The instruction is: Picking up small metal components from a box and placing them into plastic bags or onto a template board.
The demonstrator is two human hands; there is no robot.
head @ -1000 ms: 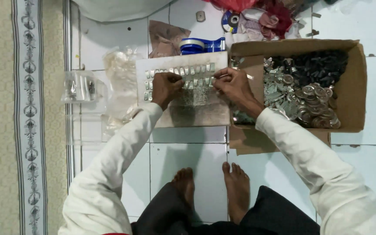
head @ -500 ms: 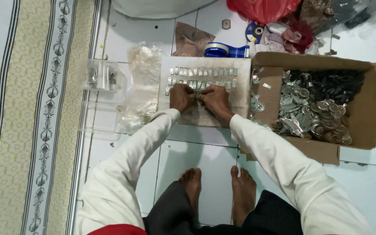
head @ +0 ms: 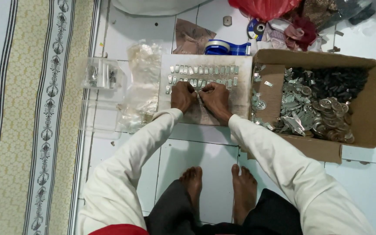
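Carpet point(head: 27, 117), patterned in cream and yellow, runs down the left edge. One brown cardboard box point(head: 366, 109) lies open on the right, full of silvery metal parts. One pale board point(head: 240, 93) sits between the box and a crumpled clear plastic bag point(head: 142, 82), carrying two rows of small metal clips point(head: 203, 69). One blue tape dispenser point(head: 227, 47) stands behind it. Left hand point(head: 182, 95) and right hand point(head: 216, 98) meet fingertip to fingertip on the board, pinching one clip between them.
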